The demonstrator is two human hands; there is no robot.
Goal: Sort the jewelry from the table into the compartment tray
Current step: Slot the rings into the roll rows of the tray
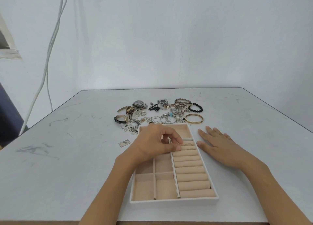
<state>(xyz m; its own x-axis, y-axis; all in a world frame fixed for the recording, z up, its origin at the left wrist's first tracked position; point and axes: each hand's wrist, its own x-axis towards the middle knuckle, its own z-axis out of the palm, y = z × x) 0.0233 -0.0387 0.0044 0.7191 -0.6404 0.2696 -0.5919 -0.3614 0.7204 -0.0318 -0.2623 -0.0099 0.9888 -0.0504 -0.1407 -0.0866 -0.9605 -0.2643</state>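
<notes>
My left hand (pixel 155 143) curls over the far padded rolls (pixel 188 152) of the tray (pixel 174 200) — whether it pinches anything, I cannot tell. My right hand (pixel 218 145) lies flat, fingers straight, on the scuffed table (pixel 67 157).

- I see the white-rimmed rectangular compartment tray with beige velvet lining (pixel 174 200) lying flat right in front of me, its long side running away from me.
- Its left part is split into square pockets in two columns, its right part is a column of padded beige ring rolls (pixel 192 177), and a wide pocket spans the far end.
- A thin ring (pixel 188 144) sits between the far rolls.
- The tangled heap of silver chains and charms (pixel 162 113) lies just beyond the tray's far edge.
- A gold bangle (pixel 194 118) lies flat at the heap's right, near the tray's far right corner.
- A black beaded bracelet (pixel 196 107) lies behind the bangle.
- A silver metal watch (pixel 139 103), a gold-cased watch (pixel 130 110) and a black-strapped watch (pixel 121 119) lie at the heap's left.
</notes>
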